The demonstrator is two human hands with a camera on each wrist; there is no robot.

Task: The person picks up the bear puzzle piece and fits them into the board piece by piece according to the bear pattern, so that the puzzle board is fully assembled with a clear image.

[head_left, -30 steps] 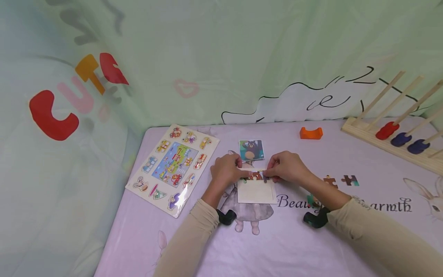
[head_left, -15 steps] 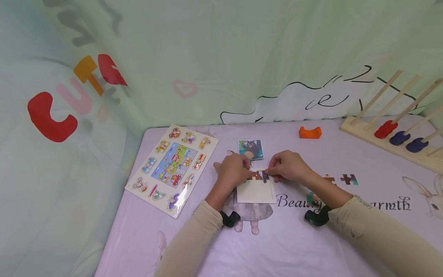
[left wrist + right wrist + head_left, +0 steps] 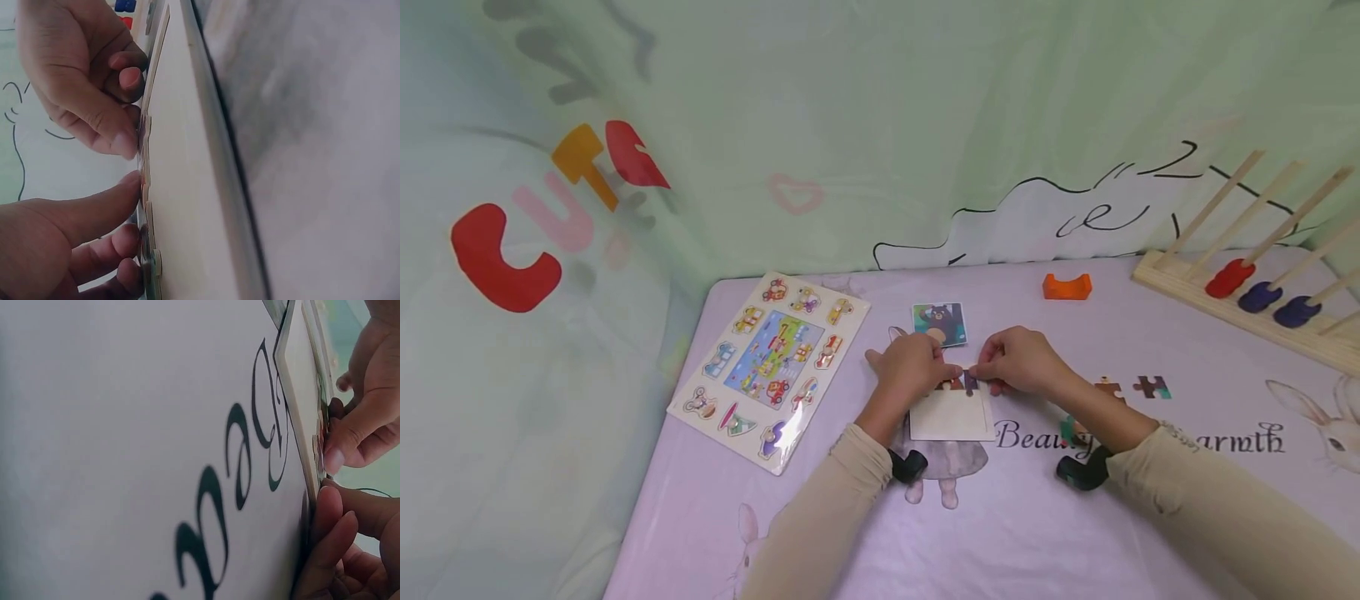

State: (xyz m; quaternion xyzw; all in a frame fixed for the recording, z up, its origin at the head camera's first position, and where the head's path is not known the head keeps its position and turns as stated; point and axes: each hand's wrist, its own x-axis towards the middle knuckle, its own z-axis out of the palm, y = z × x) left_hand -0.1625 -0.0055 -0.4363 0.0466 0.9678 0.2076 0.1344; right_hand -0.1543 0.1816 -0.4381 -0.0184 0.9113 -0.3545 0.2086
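A shallow wooden puzzle tray lies in front of me with bear-picture pieces along its far edge. My left hand is at that far edge, its thumb extended onto the pieces and its other fingers bent beside the rim. At the tray's far right corner, my right hand pinches a dark purple-brown jigsaw piece between thumb and fingers. Both thumbs nearly meet over the row; in the left wrist view the left thumb touches the pieces. Fingers partly hide the row. A bear picture card lies beyond the tray.
Loose jigsaw pieces, such as a brown-and-green one, lie right of the tray, partly behind my right forearm. A vehicle peg puzzle lies left. An orange block and a wooden rack with upright rods stand at the back right.
My left hand has shifted right along the tray's far edge, its thumb closing on the right hand's fingertips. The right hand stays at the right corner. The head view has turned slightly.
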